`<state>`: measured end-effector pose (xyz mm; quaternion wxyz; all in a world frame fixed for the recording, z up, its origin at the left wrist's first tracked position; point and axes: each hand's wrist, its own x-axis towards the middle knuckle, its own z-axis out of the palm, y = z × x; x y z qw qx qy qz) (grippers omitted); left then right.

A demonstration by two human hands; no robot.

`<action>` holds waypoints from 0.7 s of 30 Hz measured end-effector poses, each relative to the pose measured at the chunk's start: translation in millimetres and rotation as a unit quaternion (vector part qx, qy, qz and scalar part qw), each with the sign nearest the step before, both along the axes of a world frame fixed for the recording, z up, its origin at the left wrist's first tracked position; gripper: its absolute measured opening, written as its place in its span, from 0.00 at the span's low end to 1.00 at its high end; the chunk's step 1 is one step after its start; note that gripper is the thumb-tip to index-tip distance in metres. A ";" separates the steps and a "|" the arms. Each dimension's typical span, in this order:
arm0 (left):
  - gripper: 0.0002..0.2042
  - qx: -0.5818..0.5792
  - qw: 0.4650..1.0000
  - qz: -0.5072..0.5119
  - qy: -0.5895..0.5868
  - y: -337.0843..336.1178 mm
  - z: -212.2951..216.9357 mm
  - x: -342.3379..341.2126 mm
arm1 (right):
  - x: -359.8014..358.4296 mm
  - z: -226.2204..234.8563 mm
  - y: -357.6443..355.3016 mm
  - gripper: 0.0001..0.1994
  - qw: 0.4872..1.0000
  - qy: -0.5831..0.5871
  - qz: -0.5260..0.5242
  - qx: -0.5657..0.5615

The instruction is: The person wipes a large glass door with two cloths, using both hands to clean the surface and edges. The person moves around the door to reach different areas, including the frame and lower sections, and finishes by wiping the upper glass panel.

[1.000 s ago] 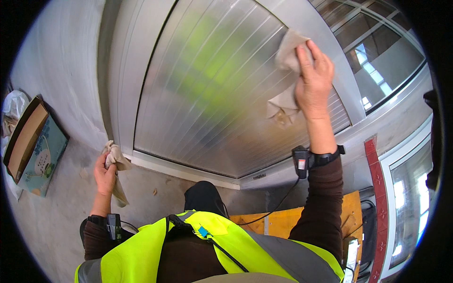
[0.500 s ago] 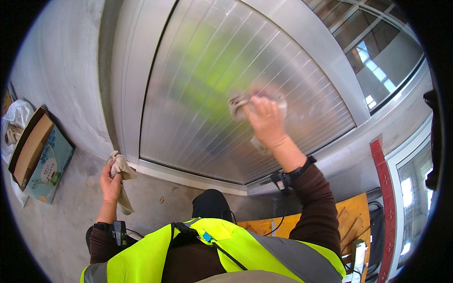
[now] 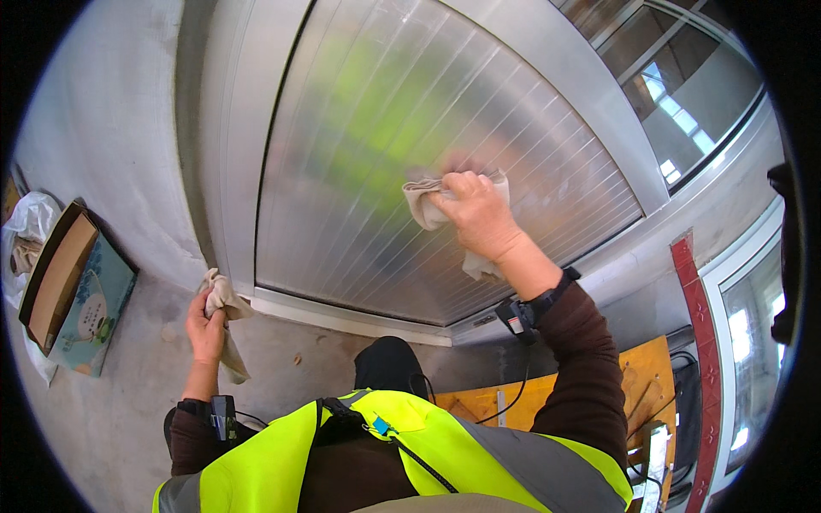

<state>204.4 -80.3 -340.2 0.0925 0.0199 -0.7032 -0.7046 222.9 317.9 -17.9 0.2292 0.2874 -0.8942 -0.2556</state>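
Note:
My right hand [image 3: 481, 215] is closed on a pale beige cloth [image 3: 422, 205] and presses it against the ribbed metal door panel [image 3: 342, 231]. Folds of that cloth stick out left of the fingers, and a loose end hangs below the palm. The panel mirrors my vest as a blurred green patch. Low on the left, my left hand [image 3: 205, 329] grips a second beige rag [image 3: 224, 299], bunched at the top, its tail hanging down past the fingers. This hand stays apart from the panel, near the foot of the door frame [image 3: 229, 171].
An open blue-green cardboard box [image 3: 92, 312] stands on the concrete floor [image 3: 154, 410] at left, beside a white plastic bag [image 3: 32, 224]. A wooden board [image 3: 556, 385] lies at lower right, near a red strip [image 3: 706, 368] and a white-framed window [image 3: 742, 316]. Another window [image 3: 693, 94] is at upper right.
My right hand and its cloth have shifted slightly left and down on the panel. The left hand still holds its rag in nearly the same place.

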 end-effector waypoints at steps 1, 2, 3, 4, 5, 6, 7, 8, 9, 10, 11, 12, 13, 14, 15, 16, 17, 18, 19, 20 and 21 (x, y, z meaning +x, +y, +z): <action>0.20 -0.014 1.000 0.004 0.001 -0.5 0.5 -0.4 | 4.3 9.0 -0.5 0.16 0.999 -0.032 -0.009 -0.026; 0.20 -0.036 0.999 0.006 0.011 -1.1 0.8 -0.1 | 9.3 20.4 -2.1 0.17 0.998 -0.027 -0.010 -0.050; 0.20 -0.068 0.997 0.022 0.020 -1.1 1.3 -0.9 | 13.3 35.4 -4.9 0.18 0.997 -0.007 -0.004 -0.077; 0.20 -0.043 0.998 0.009 0.034 -0.7 1.5 -2.1 | 15.7 51.2 -7.8 0.19 0.995 0.016 0.003 -0.100; 0.20 -0.032 0.998 0.008 0.045 -0.7 2.1 -2.5 | 21.5 66.4 -10.6 0.18 0.992 0.033 -0.009 -0.125; 0.20 -0.039 0.998 0.013 0.037 0.3 2.4 -3.7 | 30.4 78.7 -12.7 0.17 0.987 0.048 -0.021 -0.152; 0.20 -0.053 0.998 0.017 -0.001 0.2 3.0 -4.4 | 37.2 88.3 -14.4 0.17 0.983 0.058 -0.017 -0.176; 0.19 -0.015 1.000 0.002 0.024 1.3 3.3 -5.9 | 41.2 95.5 -15.1 0.17 0.985 0.024 -0.059 -0.163; 0.19 -0.003 1.000 0.002 0.027 1.4 3.3 -6.1 | 45.0 100.2 -14.7 0.17 0.985 -0.020 -0.087 -0.148; 0.19 -0.008 1.000 0.013 0.016 1.8 3.2 -6.1 | 48.6 100.6 -14.2 0.18 0.981 -0.064 -0.119 -0.135; 0.19 0.019 0.999 0.000 0.031 2.0 2.7 -6.8 | 49.3 96.0 -14.0 0.19 0.983 -0.058 -0.122 -0.120; 0.19 0.027 0.999 0.000 0.037 2.1 2.4 -7.0 | 47.9 87.8 -14.4 0.21 0.984 -0.051 -0.129 -0.107; 0.19 0.035 0.999 0.000 0.042 1.9 2.0 -7.1 | 45.8 78.0 -15.0 0.22 0.983 -0.051 -0.149 -0.097; 0.19 0.035 0.999 0.000 0.031 1.1 1.9 -7.0 | 43.9 66.9 -16.8 0.25 0.984 -0.005 -0.140 -0.105; 0.19 0.037 0.999 -0.001 0.020 1.1 1.6 -6.9 | 42.3 54.0 -18.7 0.28 0.982 0.034 -0.146 -0.113; 0.19 0.026 1.000 0.005 0.006 0.6 1.5 -6.7 | 39.8 42.2 -20.7 0.31 0.978 0.075 -0.152 -0.120; 0.20 0.030 1.000 -0.004 0.008 0.2 1.6 -6.3 | 36.4 30.3 -23.6 0.34 0.975 0.082 -0.165 -0.122; 0.20 0.020 1.000 -0.005 0.008 -0.4 1.9 -6.1 | 32.0 18.5 -26.9 0.36 0.972 0.090 -0.178 -0.125; 0.20 0.009 1.000 -0.006 0.009 -1.0 2.6 -5.9 | 27.4 9.5 -29.3 0.38 0.968 0.099 -0.191 -0.129; 0.20 -0.018 1.000 0.001 0.008 -1.6 3.2 -5.8 | 22.0 3.3 -30.4 0.39 0.969 0.107 -0.177 -0.133; 0.20 -0.013 1.000 -0.005 0.012 -2.0 3.7 -5.9 | 15.0 -0.3 -29.7 0.41 0.970 0.116 -0.163 -0.137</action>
